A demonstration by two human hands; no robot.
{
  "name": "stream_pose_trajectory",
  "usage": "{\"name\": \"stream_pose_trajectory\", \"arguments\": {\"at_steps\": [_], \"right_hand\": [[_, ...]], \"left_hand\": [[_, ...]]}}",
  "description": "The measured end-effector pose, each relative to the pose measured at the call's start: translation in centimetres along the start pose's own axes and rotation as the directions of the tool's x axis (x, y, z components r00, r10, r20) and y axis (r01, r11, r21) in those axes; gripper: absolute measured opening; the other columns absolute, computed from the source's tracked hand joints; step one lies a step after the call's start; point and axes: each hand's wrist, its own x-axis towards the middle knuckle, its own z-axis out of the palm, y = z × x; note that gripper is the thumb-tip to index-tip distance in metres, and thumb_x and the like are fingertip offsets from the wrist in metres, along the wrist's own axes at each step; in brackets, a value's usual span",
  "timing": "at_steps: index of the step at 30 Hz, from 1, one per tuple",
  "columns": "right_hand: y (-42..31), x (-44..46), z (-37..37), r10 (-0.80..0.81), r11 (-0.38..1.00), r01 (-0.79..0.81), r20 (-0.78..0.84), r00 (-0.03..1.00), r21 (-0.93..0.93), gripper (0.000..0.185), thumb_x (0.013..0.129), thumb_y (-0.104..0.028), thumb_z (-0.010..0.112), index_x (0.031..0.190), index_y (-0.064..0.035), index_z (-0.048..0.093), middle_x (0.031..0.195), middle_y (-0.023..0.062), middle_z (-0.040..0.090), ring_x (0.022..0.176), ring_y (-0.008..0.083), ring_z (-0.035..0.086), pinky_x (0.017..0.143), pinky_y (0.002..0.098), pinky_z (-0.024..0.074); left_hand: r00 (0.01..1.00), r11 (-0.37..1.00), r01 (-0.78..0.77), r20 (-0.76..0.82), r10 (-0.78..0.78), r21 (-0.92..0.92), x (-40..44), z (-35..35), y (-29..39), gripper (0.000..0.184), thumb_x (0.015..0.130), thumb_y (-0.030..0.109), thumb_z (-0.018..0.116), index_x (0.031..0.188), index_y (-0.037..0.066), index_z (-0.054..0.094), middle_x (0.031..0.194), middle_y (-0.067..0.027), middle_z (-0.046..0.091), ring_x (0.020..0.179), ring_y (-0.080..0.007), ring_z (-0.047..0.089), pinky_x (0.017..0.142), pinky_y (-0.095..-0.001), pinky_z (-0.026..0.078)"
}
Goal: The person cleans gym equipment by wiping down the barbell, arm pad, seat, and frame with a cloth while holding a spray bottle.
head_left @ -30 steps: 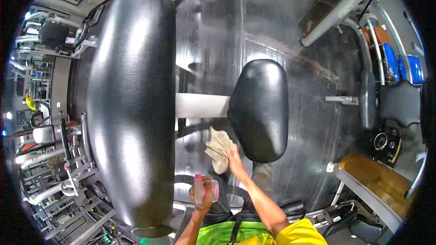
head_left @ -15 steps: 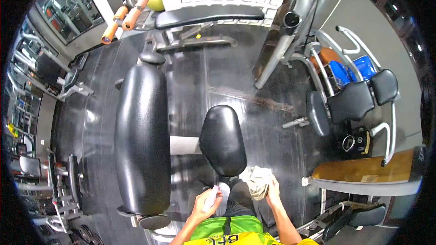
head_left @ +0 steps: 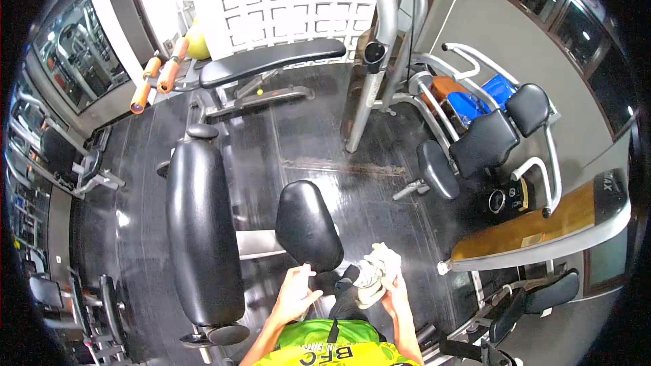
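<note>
My left hand is raised above my lap, fingers up and thumb apart, curled round a small pale object that is mostly hidden from this angle. My right hand grips a crumpled cream cloth, which hangs in loose folds beside my right knee. Just beyond my hands is a black padded seat, joined by a light metal bar to a long black bench pad. Neither hand touches the padding.
Behind stands another black bench with orange foam rollers. A grey metal post rises from the dark floor. To the right are a machine with black pads and a brown panel. More machines line the left.
My view has tilted up and shifted right. My left hand has turned, so the slim white-and-pink object in it shows far less. My right hand still holds the cloth, its folds now differently bunched.
</note>
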Motion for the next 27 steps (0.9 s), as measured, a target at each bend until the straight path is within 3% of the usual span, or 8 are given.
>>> {"name": "stream_pose_trajectory", "arguments": {"at_steps": [3,5,7,15,17,19,21,27], "right_hand": [[-1.0,1.1,-0.3,-0.047,0.998,0.046,-0.029,0.998,-0.051,0.072,0.084,-0.031,0.069,0.142,-0.0034,0.035,0.141,0.0143,0.046,0.125,0.0260,0.050,0.107,0.0383,0.0386],[-3.0,1.9,0.5,-0.185,0.980,0.193,0.128,0.974,-0.053,0.068,0.087,-0.036,0.065,0.138,-0.0006,0.039,0.139,0.0158,0.048,0.122,0.0266,0.054,0.105,0.0380,0.0408],[-3.8,2.5,0.1,-0.209,0.973,0.218,0.115,0.971,-0.072,0.062,0.091,-0.040,0.058,0.134,0.0023,0.043,0.136,0.0183,0.050,0.119,0.0265,0.056,0.103,0.0378,0.0430],[-4.1,6.7,-8.0,-0.059,0.995,0.054,-0.057,0.997,-0.082,0.048,0.099,-0.031,0.044,0.132,0.0037,0.045,0.132,0.0178,0.053,0.118,0.0257,0.056,0.103,0.0376,0.0426],[-5.6,7.7,-9.2,-0.039,0.995,0.029,-0.099,0.994,-0.100,0.046,0.100,-0.030,0.043,0.132,0.0035,0.046,0.132,0.0171,0.054,0.118,0.0255,0.056,0.104,0.0375,0.0421],[-8.0,9.1,-10.0,0.083,0.991,-0.068,-0.131,0.988,0.116,0.043,0.101,-0.027,0.040,0.131,0.0027,0.047,0.130,0.0146,0.055,0.120,0.0236,0.054,0.105,0.0369,0.0398],[-10.1,10.1,-10.8,0.170,0.985,-0.167,-0.093,0.981,0.035,0.042,0.101,-0.028,0.042,0.132,0.0013,0.046,0.131,0.0117,0.054,0.121,0.0215,0.052,0.106,0.0359,0.0392],[-14.9,13.5,-13.2,0.204,0.962,-0.178,0.108,0.973,-0.208,0.043,0.102,-0.027,0.042,0.134,0.0012,0.045,0.129,0.0103,0.055,0.118,0.0184,0.053,0.103,0.0326,0.0393]], "left_hand": [[0.998,0.992,-0.034,0.050,0.028,0.125,1.2,0.0,1.2,0.071,0.077,0.003,0.074,0.140,0.003,0.040,0.123,-0.0126,0.050,0.067,-0.0111,0.057,0.066,-0.0261,0.052],[0.992,0.974,-0.126,0.031,0.123,0.186,2.0,0.6,1.9,0.071,0.077,0.003,0.073,0.140,0.003,0.040,0.120,-0.0139,0.052,0.067,-0.0127,0.058,0.066,-0.0267,0.052],[0.947,0.911,-0.314,0.017,0.321,0.267,3.5,1.2,2.8,0.069,0.078,0.000,0.070,0.140,0.003,0.039,0.115,-0.0151,0.055,0.066,-0.0148,0.058,0.064,-0.0272,0.052],[0.928,0.925,-0.353,-0.072,0.365,0.138,7.8,6.6,3.4,0.066,0.080,-0.006,0.062,0.140,0.002,0.037,0.100,-0.0141,0.063,0.071,-0.0186,0.065,0.062,-0.0306,0.055],[0.891,0.884,-0.408,-0.114,0.440,0.226,9.1,7.7,3.7,0.056,0.080,-0.007,0.061,0.134,0.000,0.045,0.100,-0.0131,0.063,0.072,-0.0186,0.066,0.064,-0.0306,0.054],[0.881,0.891,-0.382,-0.195,0.431,0.244,10.8,8.9,6.1,0.036,0.078,-0.003,0.066,0.113,-0.004,0.058,0.096,-0.0116,0.063,0.071,-0.0165,0.064,0.066,-0.0284,0.052],[0.942,0.970,-0.240,-0.248,0.224,-0.035,11.2,9.8,6.8,0.036,0.077,0.000,0.068,0.111,-0.005,0.057,0.095,-0.0091,0.061,0.069,-0.0152,0.062,0.065,-0.0266,0.050],[0.929,0.954,-0.294,-0.216,0.300,0.059,13.5,10.4,9.3,0.036,0.081,0.000,0.060,0.116,-0.004,0.053,0.092,-0.0079,0.054,0.062,-0.0114,0.055,0.060,-0.0247,0.047]]}}
